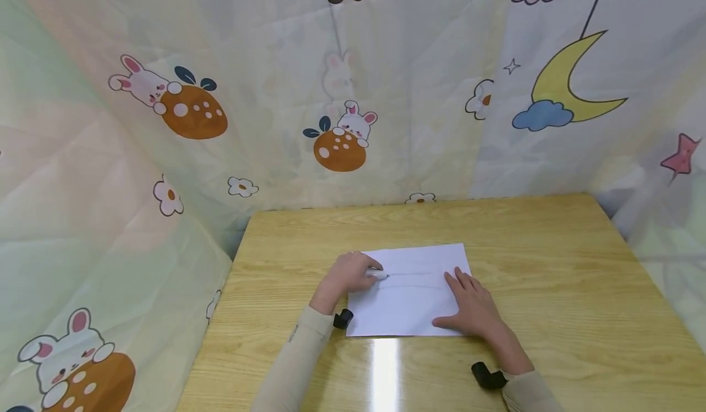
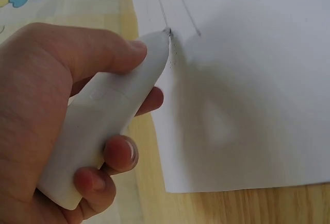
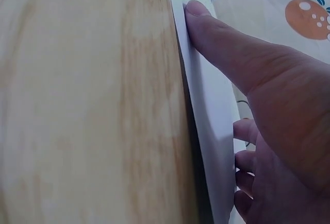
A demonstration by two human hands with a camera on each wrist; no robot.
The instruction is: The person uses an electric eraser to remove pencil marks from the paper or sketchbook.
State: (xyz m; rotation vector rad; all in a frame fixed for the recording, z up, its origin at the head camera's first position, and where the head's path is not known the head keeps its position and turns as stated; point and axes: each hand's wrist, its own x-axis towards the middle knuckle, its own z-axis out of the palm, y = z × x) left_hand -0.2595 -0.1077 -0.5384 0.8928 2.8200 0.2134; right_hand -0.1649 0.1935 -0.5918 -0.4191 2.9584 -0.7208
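A white sheet of paper [image 1: 408, 308] lies on the table, with thin grey pencil lines drawn across it. My left hand [image 1: 354, 272] grips a thick white electric eraser [image 2: 111, 98], with the thumb along its side and the fingers curled round its body. Its narrow tip meets the end of one line, and small dark specks lie beside the tip. On the paper's right side rests my right hand [image 1: 471, 305], fingers spread and thumb pressing near the front edge. In the right wrist view the thumb [image 3: 221, 33] touches the paper close to its border.
The wooden table [image 1: 579, 289] extends around the paper. Printed fabric [image 1: 276, 62] hangs behind it and at both sides. Black wrist-worn pieces show by the left cuff [image 1: 343, 319] and the right cuff [image 1: 488, 376]. Light reflects off the table in front of the paper.
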